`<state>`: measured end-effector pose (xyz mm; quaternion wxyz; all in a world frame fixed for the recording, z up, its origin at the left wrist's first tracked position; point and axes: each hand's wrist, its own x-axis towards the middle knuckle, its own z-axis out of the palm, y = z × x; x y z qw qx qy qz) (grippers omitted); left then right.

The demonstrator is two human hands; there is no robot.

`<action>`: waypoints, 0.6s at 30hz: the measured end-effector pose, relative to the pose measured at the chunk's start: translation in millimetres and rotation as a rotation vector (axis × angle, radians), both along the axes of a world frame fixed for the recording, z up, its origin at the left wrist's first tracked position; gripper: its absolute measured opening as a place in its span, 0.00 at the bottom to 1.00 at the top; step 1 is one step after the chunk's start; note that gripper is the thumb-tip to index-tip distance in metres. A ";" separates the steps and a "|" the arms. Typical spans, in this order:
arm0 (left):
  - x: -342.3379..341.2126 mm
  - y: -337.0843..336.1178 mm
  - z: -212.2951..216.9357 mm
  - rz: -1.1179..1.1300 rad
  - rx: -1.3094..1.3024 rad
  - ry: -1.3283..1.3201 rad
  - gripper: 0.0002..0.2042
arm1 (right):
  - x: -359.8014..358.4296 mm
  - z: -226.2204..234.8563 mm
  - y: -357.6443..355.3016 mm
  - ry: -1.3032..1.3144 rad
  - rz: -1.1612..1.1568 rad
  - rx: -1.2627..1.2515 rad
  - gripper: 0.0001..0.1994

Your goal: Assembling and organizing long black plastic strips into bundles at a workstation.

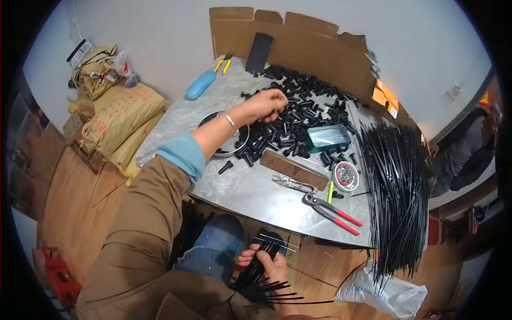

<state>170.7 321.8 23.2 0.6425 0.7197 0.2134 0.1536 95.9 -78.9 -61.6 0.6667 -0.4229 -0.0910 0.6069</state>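
My left hand (268,102) reaches out over a heap of small black plastic parts (298,112) on the metal table (240,186), its fingers pinched together on or just above one part; whether it holds one I cannot tell. My right hand (266,260) rests low by my knee, gripping a bundle of thin black rods (261,282) that fan out below the table edge. A round metal bowl (229,138) sits under my left forearm.
A large sheaf of long black rods (397,186) hangs over the table's right side. Red-handled pliers (330,208), metal snips (293,184), a teal tray (328,137), a round tin of small bits (345,176), a cardboard wall (304,42) and stacked sacks (120,114) surround the table.
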 end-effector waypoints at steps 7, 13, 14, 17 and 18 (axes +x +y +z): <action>11.6 -50.7 6.6 0.024 1.008 0.395 0.15 | 0.0 5.8 -6.7 -0.012 -0.030 -0.016 0.13; 25.6 -42.7 -24.9 0.023 1.283 0.282 0.13 | 4.4 1.2 -7.0 0.009 -0.044 0.006 0.13; 26.9 -42.3 -24.6 0.010 1.295 0.327 0.13 | 4.7 0.2 -7.1 0.013 -0.044 0.013 0.14; 25.4 -44.5 -15.6 -0.001 1.304 0.283 0.12 | 4.7 -2.0 -7.9 0.015 -0.049 0.033 0.14; 23.1 -45.2 -11.5 -0.011 1.297 0.282 0.12 | 3.9 -3.0 -8.3 0.019 -0.050 0.033 0.14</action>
